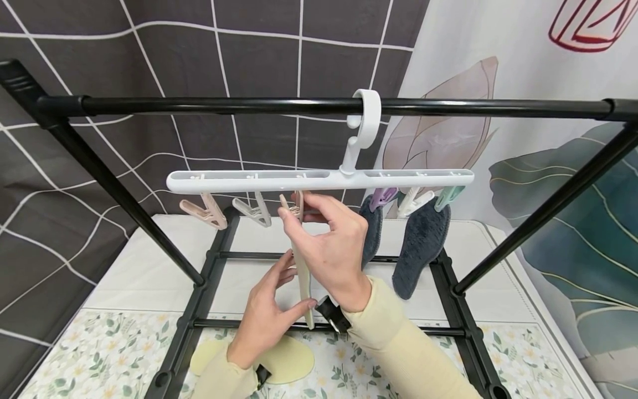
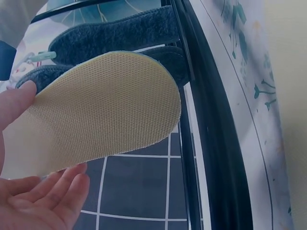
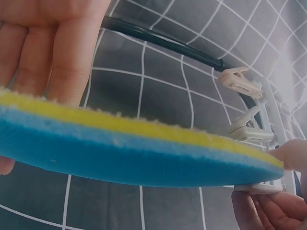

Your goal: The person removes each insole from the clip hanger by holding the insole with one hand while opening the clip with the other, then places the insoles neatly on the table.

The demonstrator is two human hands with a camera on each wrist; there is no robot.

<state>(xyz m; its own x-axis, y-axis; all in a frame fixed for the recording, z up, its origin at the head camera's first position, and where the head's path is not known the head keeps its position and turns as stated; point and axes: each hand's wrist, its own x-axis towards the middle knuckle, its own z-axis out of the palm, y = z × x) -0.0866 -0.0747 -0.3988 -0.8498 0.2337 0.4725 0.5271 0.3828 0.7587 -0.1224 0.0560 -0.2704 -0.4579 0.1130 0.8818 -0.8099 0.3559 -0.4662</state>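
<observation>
A beige clip (image 1: 206,213) and a white clip (image 1: 254,209) are dangling, holding nothing, from the left end of a white hanger (image 1: 319,182), its hook resting over a black rail (image 1: 224,105). Next along, the person's left hand (image 1: 266,316) is holding an insole (image 1: 303,280) on end between thumb and fingers, below the hanger's middle, while a pale yellow piece (image 1: 294,360) is lying on the flowered cloth (image 1: 124,354) underneath. The right hand (image 1: 334,238) is pinching a pale clip (image 1: 299,200) at the insole's upper end; whether that clip is biting yet cannot be told among the fingers. At right, a purple clip (image 1: 382,197) and a green clip (image 1: 449,195) are each bearing a dark insole (image 1: 422,244)

The held insole could be dropping if the left hand lets go too soon, with a shallow bite on the rounded tip the likely cause; a hard tug could be tipping the hanger, since one hook is carrying it all

The clips are showing hard moulded plastic with flared levers. The held insole is presenting a finely woven mesh face in the left wrist view and, in the right wrist view, a fuzzy yellow layer over smooth blue. The dark pair is looking plush and fleecy, long in outline and rounded at the ends
</observation>
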